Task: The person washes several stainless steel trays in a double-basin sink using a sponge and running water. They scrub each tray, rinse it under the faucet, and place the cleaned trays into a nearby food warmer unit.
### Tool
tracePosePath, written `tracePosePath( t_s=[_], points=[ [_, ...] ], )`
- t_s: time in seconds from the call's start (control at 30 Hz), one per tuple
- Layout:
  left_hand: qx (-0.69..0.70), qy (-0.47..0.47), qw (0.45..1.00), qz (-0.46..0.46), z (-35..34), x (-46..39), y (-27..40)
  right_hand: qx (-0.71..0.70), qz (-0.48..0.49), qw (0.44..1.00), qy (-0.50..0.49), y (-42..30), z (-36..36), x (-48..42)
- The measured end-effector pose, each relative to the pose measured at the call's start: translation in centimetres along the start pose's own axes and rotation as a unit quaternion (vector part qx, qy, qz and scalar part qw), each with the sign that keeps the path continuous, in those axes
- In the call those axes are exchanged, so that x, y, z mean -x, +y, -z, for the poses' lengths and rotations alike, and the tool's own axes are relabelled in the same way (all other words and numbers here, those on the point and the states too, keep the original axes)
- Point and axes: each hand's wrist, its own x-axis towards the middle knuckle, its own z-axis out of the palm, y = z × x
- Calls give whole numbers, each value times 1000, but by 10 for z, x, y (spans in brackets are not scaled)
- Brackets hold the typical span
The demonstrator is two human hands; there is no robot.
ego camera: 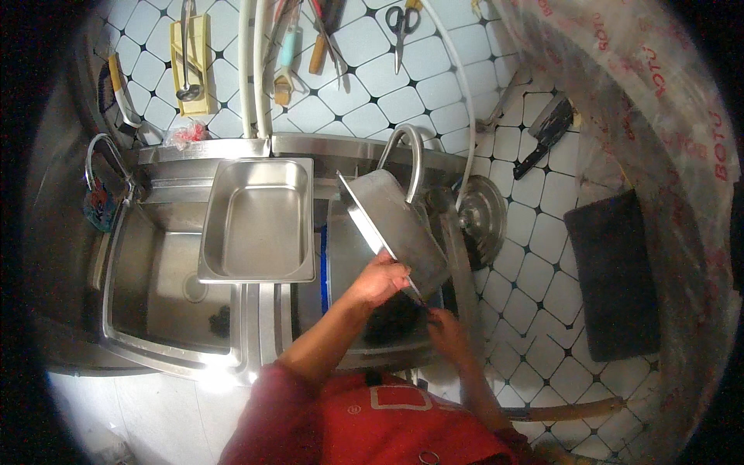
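A rectangular stainless steel pan [401, 226] is tilted on its side over the right sink basin, below the curved spout of a faucet [415, 157]. My left hand [381, 282] grips the pan's rim near its middle. At the pan's lower corner is my right hand [447, 331], dim and partly shaded, its fingers against the rim. A second stainless steel pan [256, 221] rests upright across the divider between the two basins, with nothing in it. Under the tilted pan, the contents of the right basin are mostly hidden.
The left sink basin [168, 279] has its own faucet [102, 139]. A round metal lid [482, 224] leans at the right. Scissors [401, 35], a yellow slicer [200, 64] and a cleaver [546, 133] hang on the tiled wall. Plastic sheeting [680, 174] lines the right side.
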Motion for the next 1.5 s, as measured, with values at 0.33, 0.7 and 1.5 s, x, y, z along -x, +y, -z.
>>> tracePosePath(
  t_s=[0.33,0.7,1.5],
  points=[
    [25,33,998,-46,-41,-5,-9,-74,-19,993,-95,25,-4,3],
    [-148,88,984,-48,-24,-2,-45,-223,-92,966,-91,21,8,4],
    [-321,89,939,-82,-11,-32,-9,-379,-175,903,-106,44,-6,2]
  ],
)
